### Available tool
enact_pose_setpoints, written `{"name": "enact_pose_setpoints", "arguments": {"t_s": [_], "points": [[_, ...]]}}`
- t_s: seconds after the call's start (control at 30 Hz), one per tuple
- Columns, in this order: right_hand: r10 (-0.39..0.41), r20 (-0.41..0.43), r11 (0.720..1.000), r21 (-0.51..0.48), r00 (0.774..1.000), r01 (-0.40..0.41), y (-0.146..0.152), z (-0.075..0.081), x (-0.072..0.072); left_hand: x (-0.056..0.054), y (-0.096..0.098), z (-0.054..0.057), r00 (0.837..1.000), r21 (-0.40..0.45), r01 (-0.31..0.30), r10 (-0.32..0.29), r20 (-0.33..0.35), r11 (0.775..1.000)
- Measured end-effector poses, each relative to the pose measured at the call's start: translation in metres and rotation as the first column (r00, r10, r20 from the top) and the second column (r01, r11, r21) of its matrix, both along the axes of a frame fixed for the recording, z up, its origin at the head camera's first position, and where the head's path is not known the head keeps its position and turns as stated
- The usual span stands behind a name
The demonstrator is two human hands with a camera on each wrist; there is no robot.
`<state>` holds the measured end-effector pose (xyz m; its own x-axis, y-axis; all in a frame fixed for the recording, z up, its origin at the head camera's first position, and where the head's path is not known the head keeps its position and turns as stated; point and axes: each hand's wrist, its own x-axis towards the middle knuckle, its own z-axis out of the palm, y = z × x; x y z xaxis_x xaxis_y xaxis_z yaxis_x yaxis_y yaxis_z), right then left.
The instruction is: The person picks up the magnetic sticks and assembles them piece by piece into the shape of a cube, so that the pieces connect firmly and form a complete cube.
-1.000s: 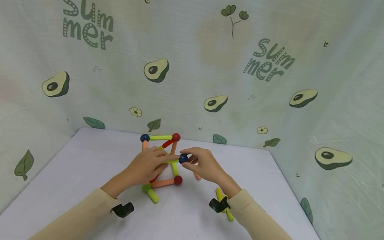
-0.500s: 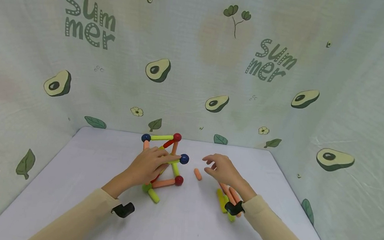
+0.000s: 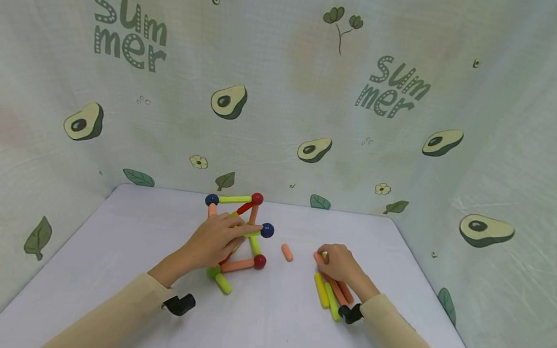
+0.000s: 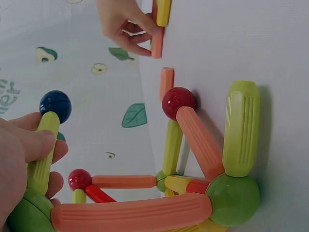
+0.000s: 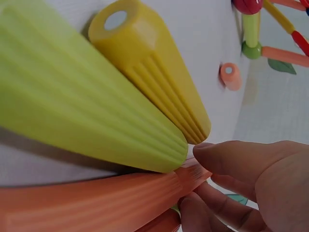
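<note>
My left hand (image 3: pixel 214 239) holds a yellow-green magnetic rod (image 4: pixel 39 176) of a stick-and-ball frame. A blue ball (image 3: pixel 267 230) sits on that rod's far end. Orange rods, red balls (image 3: pixel 260 261) and green balls (image 4: pixel 232 199) make up other parts of the frame, partly hidden behind the hand. To the right, my right hand (image 3: pixel 343 265) pinches the end of an orange magnetic rod (image 4: pixel 157 46) between thumb and fingers at a small pile. Beside it lie a yellow rod (image 5: pixel 152 63) and a yellow-green rod (image 5: pixel 91 96).
A short orange rod (image 3: pixel 287 252) lies alone between the frame and the pile. More orange rods (image 3: pixel 345 292) lie under the right wrist. A printed cloth (image 3: pixel 286 86) hangs behind the white table (image 3: pixel 265 327).
The right hand has let go of the blue ball, moved right and down to the rod pile, and taken hold of an orange rod. The left hand stays on the frame.
</note>
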<state>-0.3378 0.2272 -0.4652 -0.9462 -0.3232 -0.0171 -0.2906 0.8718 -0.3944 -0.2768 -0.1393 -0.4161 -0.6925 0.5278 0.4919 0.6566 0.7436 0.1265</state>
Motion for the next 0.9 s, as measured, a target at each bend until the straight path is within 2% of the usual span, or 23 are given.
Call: {"name": "enact_pose_setpoints", "arguments": {"t_s": [0.33, 0.57, 0.7, 0.8, 0.9], "points": [[0.067, -0.023, 0.997, -0.026, 0.997, -0.068, -0.002, -0.001, 0.001, 0.000, 0.000, -0.001, 1.000, 0.007, -0.003, 0.003, -0.004, 1.000], [0.104, -0.095, 0.988, -0.107, 0.990, -0.114, -0.015, 0.020, 0.005, 0.000, 0.001, -0.001, 1.000, 0.011, -0.005, 0.005, -0.005, 1.000], [0.157, -0.088, 0.979, -0.115, 0.984, -0.167, -0.022, 0.027, 0.006, 0.000, 0.001, -0.001, 1.000, 0.011, -0.013, 0.013, -0.009, 1.000], [0.166, -0.072, 0.977, -0.120, 0.983, -0.174, -0.026, 0.023, 0.006, 0.000, 0.001, -0.001, 1.000, 0.011, -0.015, 0.015, -0.011, 1.000], [0.141, -0.060, 0.978, -0.147, 0.988, -0.148, -0.027, 0.015, 0.005, 0.001, 0.001, -0.001, 1.000, 0.011, -0.013, 0.013, -0.009, 1.000]]}}
